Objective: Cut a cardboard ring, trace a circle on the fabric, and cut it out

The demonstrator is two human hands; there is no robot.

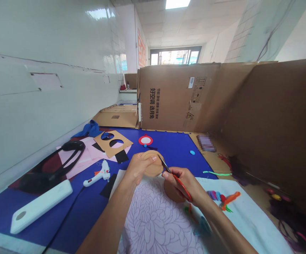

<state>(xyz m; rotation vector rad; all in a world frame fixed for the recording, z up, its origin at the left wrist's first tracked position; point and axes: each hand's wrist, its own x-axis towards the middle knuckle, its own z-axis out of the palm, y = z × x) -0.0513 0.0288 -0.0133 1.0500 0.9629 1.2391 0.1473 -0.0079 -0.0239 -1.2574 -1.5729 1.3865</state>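
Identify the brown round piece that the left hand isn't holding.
The lower brown piece, partly hidden by the right hand; the upper brown piece is in the left hand, at the scissors.

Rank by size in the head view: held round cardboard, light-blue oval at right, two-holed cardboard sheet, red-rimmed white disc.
Two-holed cardboard sheet
Round cardboard in the left hand
Red-rimmed white disc
Light-blue oval

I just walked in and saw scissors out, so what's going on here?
A person holds a round tan disc in the left hand and orange-handled scissors in the right hand. The blades are at the disc near its right edge; whether they are cutting is unclear. A tan sheet with two round holes and a white glue gun lie to the left.
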